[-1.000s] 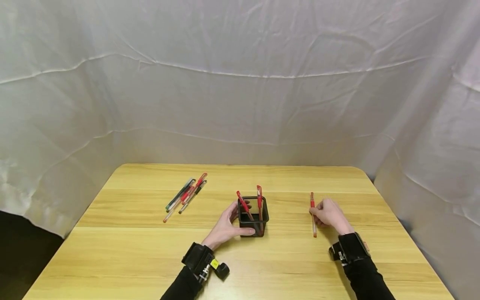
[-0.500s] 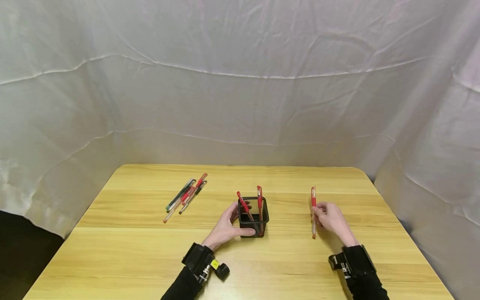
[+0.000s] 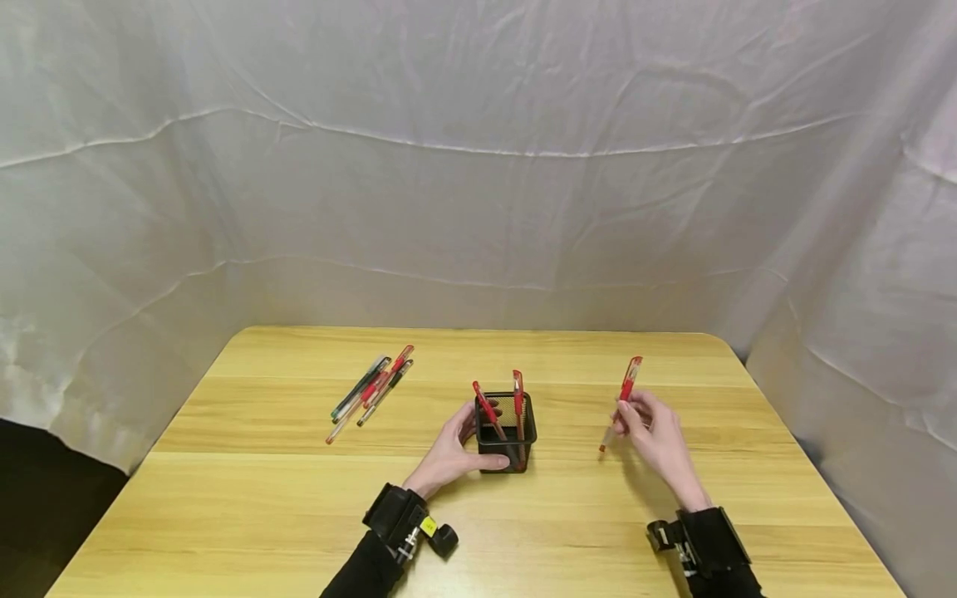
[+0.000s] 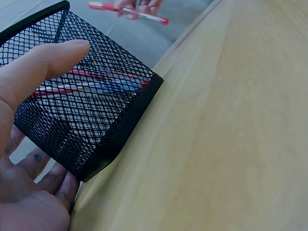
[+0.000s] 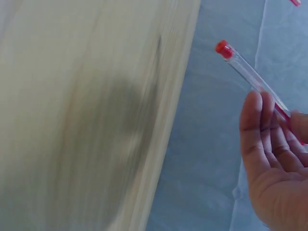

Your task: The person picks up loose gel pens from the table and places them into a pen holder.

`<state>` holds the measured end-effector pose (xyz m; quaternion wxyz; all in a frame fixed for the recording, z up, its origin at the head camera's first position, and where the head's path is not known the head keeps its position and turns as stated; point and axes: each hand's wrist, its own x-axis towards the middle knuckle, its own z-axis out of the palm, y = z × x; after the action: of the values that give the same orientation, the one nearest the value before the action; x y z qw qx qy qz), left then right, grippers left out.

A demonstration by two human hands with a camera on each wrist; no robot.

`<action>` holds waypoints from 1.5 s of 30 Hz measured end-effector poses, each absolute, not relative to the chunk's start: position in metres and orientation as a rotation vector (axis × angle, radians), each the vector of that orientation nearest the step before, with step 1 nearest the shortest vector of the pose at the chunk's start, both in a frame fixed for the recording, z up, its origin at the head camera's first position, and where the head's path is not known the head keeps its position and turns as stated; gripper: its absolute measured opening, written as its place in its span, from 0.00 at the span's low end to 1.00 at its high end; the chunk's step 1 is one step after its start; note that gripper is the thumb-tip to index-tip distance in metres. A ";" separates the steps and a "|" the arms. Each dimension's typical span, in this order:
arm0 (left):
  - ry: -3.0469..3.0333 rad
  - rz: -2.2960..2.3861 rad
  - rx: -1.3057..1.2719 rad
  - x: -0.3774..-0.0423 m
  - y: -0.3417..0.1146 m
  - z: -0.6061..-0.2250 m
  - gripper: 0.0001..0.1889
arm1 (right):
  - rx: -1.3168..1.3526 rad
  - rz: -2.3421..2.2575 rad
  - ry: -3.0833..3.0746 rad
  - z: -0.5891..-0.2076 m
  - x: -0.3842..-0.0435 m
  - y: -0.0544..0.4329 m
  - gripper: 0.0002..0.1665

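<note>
A black mesh pen holder (image 3: 507, 455) stands upright mid-table with red pens (image 3: 518, 394) leaning inside it. My left hand (image 3: 452, 453) grips it from the left, thumb across the near side and fingers round the far side; the left wrist view shows the thumb (image 4: 53, 60) against the mesh. To the right, my right hand (image 3: 658, 436) pinches a red-capped clear pen (image 3: 628, 382) above the table, cap end up and tilted right. In the right wrist view, the pen's red end plug (image 5: 224, 48) points away from the fingertips.
Several pens (image 3: 371, 389), red, black and dark green, lie in a loose pile at the left on the wooden table (image 3: 247, 498). A pale cloth (image 3: 478, 208) hangs behind the table and along its sides. Both wrists wear black straps with small cameras.
My right hand has lifted the red pen off the table and tipped it, its lower end swinging left toward the pen holder. The left hand and pen holder have stayed in place.
</note>
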<state>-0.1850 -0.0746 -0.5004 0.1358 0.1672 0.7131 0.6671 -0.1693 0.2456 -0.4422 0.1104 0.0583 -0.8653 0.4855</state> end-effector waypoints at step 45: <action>2.057 1.924 0.511 -0.186 -0.076 -0.501 0.47 | 0.669 1.251 -2.023 -0.401 -0.158 0.148 0.12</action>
<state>-0.1862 -0.0756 -0.5015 0.1392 0.1768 0.7117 0.6655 -0.1585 0.1476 -0.4014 0.3293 0.2556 -0.7731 0.4780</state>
